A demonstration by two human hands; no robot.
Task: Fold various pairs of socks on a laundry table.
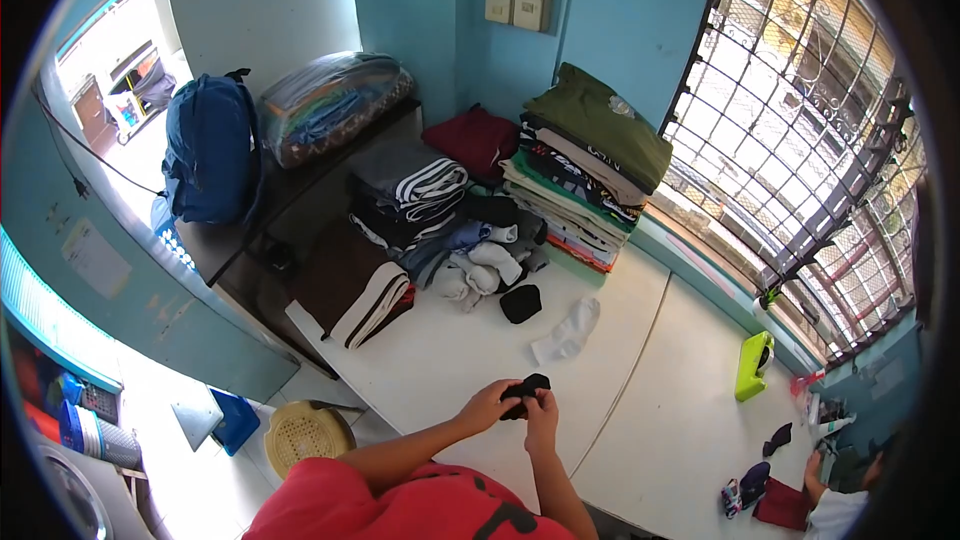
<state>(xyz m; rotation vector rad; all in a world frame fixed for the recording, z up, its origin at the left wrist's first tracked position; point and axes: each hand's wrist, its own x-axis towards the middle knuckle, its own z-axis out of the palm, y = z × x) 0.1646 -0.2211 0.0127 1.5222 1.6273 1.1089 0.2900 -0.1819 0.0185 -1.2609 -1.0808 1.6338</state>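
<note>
Above the white table, close to my body, both hands grip a small black cloth item that looks like a sock. My left hand has its left side, and my right hand pinches it from the right and below. Part of it is hidden by my fingers. Beyond my hands a single white sock lies flat. Farther on sits a rolled black sock bundle, beside a heap of rolled white and grey socks.
Folded dark clothes lie left of the socks. A tall shirt stack stands by the barred window. A blue backpack is back left, a stool below. Another person's hand rests near maroon cloth at right.
</note>
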